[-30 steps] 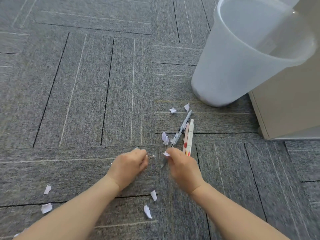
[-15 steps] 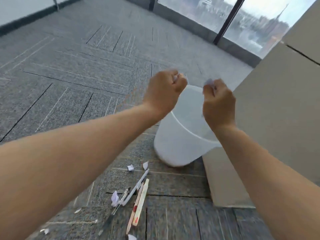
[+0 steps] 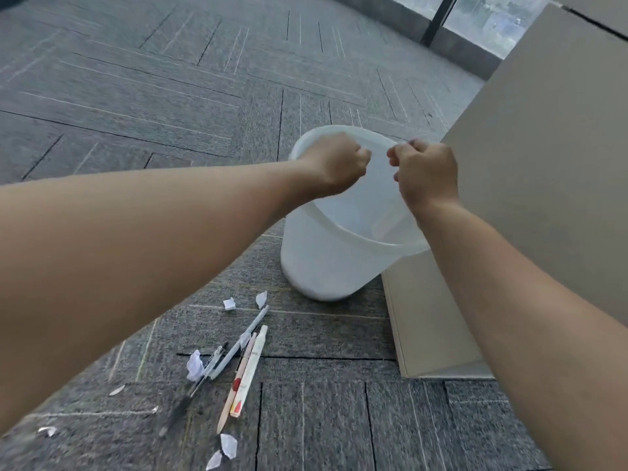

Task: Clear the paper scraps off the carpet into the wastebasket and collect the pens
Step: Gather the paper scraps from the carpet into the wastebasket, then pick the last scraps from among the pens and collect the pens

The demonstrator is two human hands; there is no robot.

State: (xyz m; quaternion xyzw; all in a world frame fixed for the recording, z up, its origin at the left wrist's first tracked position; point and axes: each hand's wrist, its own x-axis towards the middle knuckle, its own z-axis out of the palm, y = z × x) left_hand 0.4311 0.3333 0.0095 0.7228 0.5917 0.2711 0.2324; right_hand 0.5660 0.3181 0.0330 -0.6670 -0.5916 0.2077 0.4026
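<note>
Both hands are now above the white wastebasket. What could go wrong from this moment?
1. Both hands, left hand and right hand, sit near the wastebasket rim; light scraps might flutter outside.
2. The pens lie mixed with paper scraps; some could be missed.
3. The arms might bump the wastebasket.

Wastebasket (image 3: 326, 266) stands on the carpet (image 3: 170, 96), its right side against a cabinet (image 3: 543, 164). My left hand (image 3: 336, 168) and right hand (image 3: 424, 175) are side by side over its mouth. Pens (image 3: 238, 362) lie bunched on the carpet before the basket, to its left. Paper scraps (image 3: 195, 365) lie around them; possibly some in the basket.
</note>
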